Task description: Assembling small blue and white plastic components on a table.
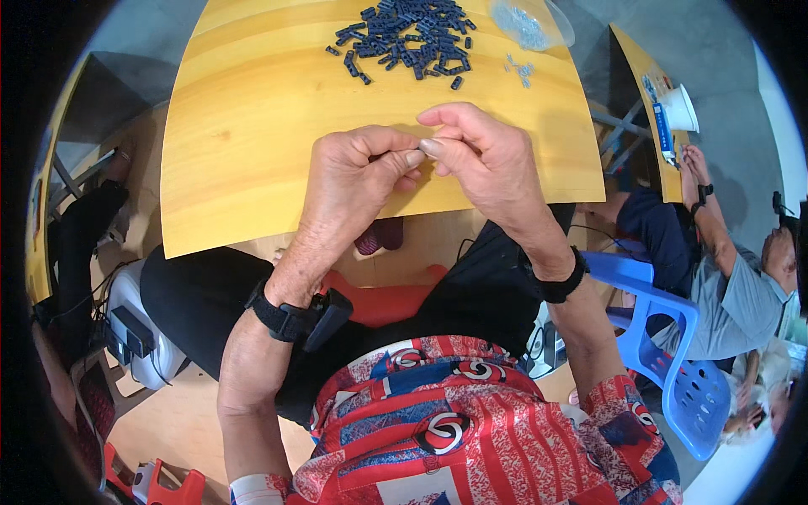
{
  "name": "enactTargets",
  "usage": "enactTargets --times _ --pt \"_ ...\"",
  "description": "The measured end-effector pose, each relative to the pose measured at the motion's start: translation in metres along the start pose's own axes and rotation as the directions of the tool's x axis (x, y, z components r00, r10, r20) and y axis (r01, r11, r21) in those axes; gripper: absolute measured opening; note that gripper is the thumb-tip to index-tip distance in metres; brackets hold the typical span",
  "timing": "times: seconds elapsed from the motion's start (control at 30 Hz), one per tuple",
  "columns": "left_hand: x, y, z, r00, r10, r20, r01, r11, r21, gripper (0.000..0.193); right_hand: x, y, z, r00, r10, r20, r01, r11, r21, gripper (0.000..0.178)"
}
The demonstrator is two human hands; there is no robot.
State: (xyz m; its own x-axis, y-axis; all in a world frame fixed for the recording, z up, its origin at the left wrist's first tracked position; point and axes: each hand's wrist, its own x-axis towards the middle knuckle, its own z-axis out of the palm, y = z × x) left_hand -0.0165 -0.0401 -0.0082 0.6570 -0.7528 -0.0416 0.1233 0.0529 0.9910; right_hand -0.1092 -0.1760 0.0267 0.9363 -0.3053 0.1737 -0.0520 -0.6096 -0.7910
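Over the near part of the yellow wooden table [244, 143], my two hands meet fingertip to fingertip. My left hand [347, 175] is closed in a pinch of thumb and forefinger. The thumb and fingers of my right hand [495, 164] press together against the left fingertips. A tiny dark bit shows between them, but the fingers hide most of it. Beyond my hands lies a loose pile of small black plastic pieces [408, 38], oblong and with holes. To its right are a few small clear or silvery bits [522, 71], beside a transparent bag [530, 27] holding more of them.
A blue plastic chair [673, 362] stands to my right. Past it, a person in a grey shirt [728, 303] sits at another table with a white tub [678, 109] on it. A second person's dark-clothed leg [84, 236] shows at the left.
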Motion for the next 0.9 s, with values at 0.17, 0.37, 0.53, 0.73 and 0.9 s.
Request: enactTargets --times 0.17,0.37,0.53,0.73,0.9 --pt "0.001 0.000 -0.002 0.999 -0.046 -0.017 0.044 0.993 -0.108 0.012 -0.008 0.000 -0.001 0.981 0.047 -0.187 -0.017 0.988 0.155 0.010" --pt "0.001 0.001 -0.003 0.999 -0.045 -0.022 0.041 0.984 -0.175 0.009 -0.008 -0.005 0.001 0.934 -0.331 -0.135 0.290 0.922 -0.256 0.011" --pt "0.000 0.005 -0.001 0.998 -0.055 -0.025 0.050 0.989 -0.142 0.008 -0.009 0.000 0.009 0.886 -0.430 -0.174 0.364 0.877 -0.315 0.015" --pt "-0.001 0.008 -0.001 0.992 -0.120 -0.041 0.116 0.989 -0.091 0.008 -0.008 -0.004 0.016 0.842 -0.536 -0.066 0.423 0.731 -0.535 0.007" --pt "0.000 0.007 -0.002 0.991 -0.122 -0.046 0.116 0.988 -0.103 0.008 -0.005 -0.004 0.005 0.909 -0.416 0.015 0.383 0.824 -0.417 0.003"
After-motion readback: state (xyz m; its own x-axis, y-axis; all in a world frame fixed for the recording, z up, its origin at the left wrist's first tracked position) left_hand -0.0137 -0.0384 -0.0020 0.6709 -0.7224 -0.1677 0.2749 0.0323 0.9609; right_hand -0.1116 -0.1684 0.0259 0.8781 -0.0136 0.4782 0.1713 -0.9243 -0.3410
